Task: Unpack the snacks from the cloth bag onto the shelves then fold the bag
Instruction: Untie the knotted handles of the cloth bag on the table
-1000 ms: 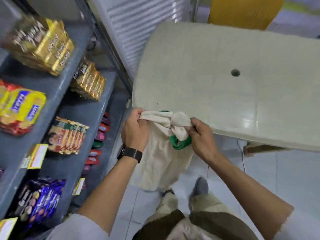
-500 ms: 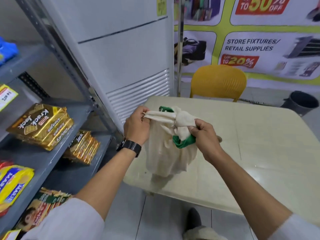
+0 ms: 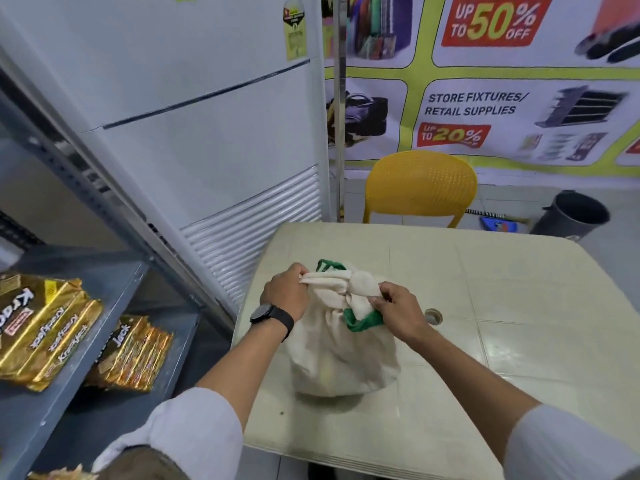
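A cream cloth bag (image 3: 341,358) with green trim stands full and knotted at the top on the beige table (image 3: 502,323). My left hand (image 3: 285,294) grips the left end of the knot. My right hand (image 3: 398,308) pinches the right end of the knot by the green trim. The bag's contents are hidden inside the cloth. Grey metal shelves (image 3: 110,296) stand to my left and hold gold biscuit packs (image 3: 41,327), with more gold packs (image 3: 130,355) on the shelf below.
A tall white cabinet unit (image 3: 207,133) stands between the shelves and the table. A yellow chair (image 3: 420,187) is behind the table, and a dark bin (image 3: 571,216) sits on the floor at the right. The table has a small hole (image 3: 433,316) near my right hand.
The bag went from hanging beside the table edge up onto the tabletop, where it now rests. Both hands kept their hold on the knot. The view tilted upward.
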